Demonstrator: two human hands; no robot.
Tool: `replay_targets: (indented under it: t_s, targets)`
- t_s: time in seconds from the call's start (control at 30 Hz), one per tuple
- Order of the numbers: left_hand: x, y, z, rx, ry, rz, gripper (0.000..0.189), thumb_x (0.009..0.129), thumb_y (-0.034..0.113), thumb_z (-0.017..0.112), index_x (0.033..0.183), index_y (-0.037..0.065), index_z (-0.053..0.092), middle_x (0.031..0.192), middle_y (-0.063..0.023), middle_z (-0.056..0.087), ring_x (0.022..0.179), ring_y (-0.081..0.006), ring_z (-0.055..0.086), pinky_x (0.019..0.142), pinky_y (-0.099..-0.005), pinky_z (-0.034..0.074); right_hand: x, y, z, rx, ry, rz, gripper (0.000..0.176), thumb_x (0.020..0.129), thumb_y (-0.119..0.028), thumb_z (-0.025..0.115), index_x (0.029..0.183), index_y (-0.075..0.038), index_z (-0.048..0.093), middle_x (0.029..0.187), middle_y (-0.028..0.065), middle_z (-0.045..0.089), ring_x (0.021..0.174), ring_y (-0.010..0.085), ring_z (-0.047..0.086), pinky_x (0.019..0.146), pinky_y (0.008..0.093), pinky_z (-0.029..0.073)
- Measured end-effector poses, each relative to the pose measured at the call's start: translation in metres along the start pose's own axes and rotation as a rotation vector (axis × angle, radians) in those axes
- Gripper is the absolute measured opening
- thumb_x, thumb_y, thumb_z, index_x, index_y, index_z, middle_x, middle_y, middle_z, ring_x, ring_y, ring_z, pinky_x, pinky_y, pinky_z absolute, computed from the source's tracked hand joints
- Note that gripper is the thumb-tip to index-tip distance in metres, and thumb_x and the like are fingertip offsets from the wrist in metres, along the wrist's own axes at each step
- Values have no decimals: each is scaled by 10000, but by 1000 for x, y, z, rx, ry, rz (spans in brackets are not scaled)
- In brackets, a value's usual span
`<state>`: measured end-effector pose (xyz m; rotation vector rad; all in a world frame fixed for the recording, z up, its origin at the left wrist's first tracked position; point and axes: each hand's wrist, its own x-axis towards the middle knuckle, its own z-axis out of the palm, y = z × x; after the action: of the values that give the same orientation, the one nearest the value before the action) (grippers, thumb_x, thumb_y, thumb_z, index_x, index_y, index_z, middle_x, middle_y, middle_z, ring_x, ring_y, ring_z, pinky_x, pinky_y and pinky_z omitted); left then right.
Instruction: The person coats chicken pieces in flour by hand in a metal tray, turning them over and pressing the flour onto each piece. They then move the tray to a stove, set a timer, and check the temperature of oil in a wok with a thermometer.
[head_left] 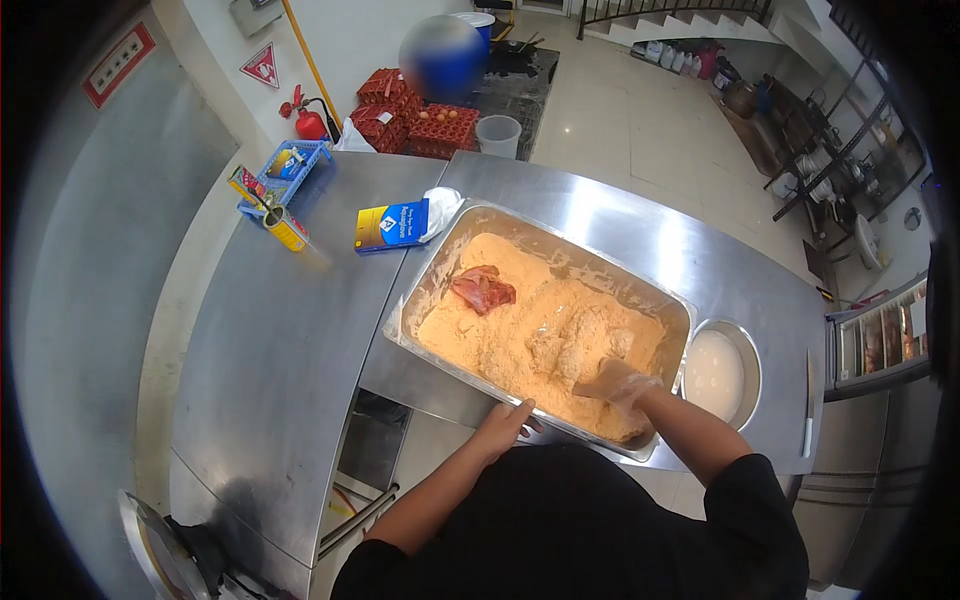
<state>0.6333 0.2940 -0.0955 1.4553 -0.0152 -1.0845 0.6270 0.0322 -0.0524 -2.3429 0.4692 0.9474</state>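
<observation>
A deep rectangular metal pan full of orange-tinted breading flour sits on the steel table in front of me. My left hand is bare and grips the pan's near rim, thumb over the edge. In a clear plastic glove, my right hand reaches into the flour at the right end, its fingers partly buried beside flour-coated lumps. A piece of raw red meat lies uncoated on the flour at the left. What my right fingers hold is hidden.
Right of the pan stands a round metal bowl of whitish liquid, then a knife. A blue-yellow box lies behind it. Farther left are an open can and a blue basket. Red egg trays are stacked beyond the table.
</observation>
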Motion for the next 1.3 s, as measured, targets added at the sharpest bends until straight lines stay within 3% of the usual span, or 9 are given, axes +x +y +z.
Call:
replay_targets:
  t_s: [0.13, 0.33, 0.43, 0.53, 0.63, 0.77, 1.03, 1.1, 1.3]
  targets:
    - [9, -15, -6, 22, -20, 23, 464, 1040, 379, 431, 1017, -40, 631, 850, -137, 694, 743, -168, 595, 695, -309, 475, 19, 27, 0, 166, 159, -229, 695, 776, -421, 760, 1221, 87, 599, 1127, 267, 661, 1045, 350, 645, 906, 371, 492]
    - [11, -14, -11, 31, -64, 27, 492, 1037, 393, 434, 1052, -67, 607, 831, -154, 694, 762, -190, 614, 684, -327, 473, -33, 37, -26, 144, 180, -68, 561, 923, -408, 637, 1274, 29, 596, 1139, 234, 672, 1077, 337, 647, 957, 390, 483]
    - [10, -16, -11, 14, -81, 28, 495, 1038, 397, 431, 1051, -67, 605, 827, -153, 692, 765, -188, 617, 681, -324, 473, -68, 26, -14, 683, 117, 50, 606, 954, -444, 587, 1379, -18, 513, 1294, 186, 609, 1199, 318, 581, 1018, 403, 444]
    - [14, -18, -13, -25, -96, 56, 489, 1039, 396, 430, 1045, -60, 607, 822, -149, 689, 769, -187, 625, 675, -318, 474, -54, 47, 33, 723, 321, 289, 692, 968, -496, 546, 1464, -41, 384, 1454, 164, 470, 1316, 307, 476, 1075, 431, 389]
    - [10, -12, -8, -54, -103, 70, 483, 1039, 396, 430, 1037, -53, 607, 819, -144, 687, 771, -184, 631, 672, -314, 476, -79, 32, 46, 951, 184, 319, 746, 974, -505, 536, 1495, -32, 290, 1530, 190, 345, 1392, 305, 374, 1124, 462, 322]
    - [11, -23, -15, -19, -118, 43, 480, 1039, 397, 430, 1038, -50, 605, 825, -139, 685, 774, -182, 640, 674, -312, 479, -58, 30, 60, 1285, 187, 334, 681, 976, -478, 540, 1408, 37, 435, 1325, 211, 546, 1200, 295, 550, 970, 404, 454]
    - [15, -18, -15, -81, -133, 22, 472, 1037, 393, 438, 1046, -48, 605, 831, -132, 678, 781, -184, 644, 681, -314, 480, -33, -14, 57, 1255, 627, 535, 788, 883, -569, 636, 1423, -83, 331, 1350, 206, 496, 1087, 342, 644, 814, 454, 590]
    - [10, -14, -13, -72, -134, 1, 465, 1037, 389, 443, 1055, -47, 602, 833, -127, 674, 793, -186, 646, 684, -318, 478, -28, -12, 58, 1545, 540, 468, 893, 884, -499, 677, 1497, -105, 163, 1313, 207, 507, 1087, 348, 643, 767, 474, 614]
    - [21, -23, -17, -76, -191, -43, 457, 1035, 391, 451, 1061, -42, 593, 845, -132, 674, 808, -190, 641, 699, -318, 472, 6, 14, 67, 1939, 342, 252, 688, 927, -470, 627, 1453, -146, 324, 1275, 153, 582, 1063, 293, 661, 871, 472, 573]
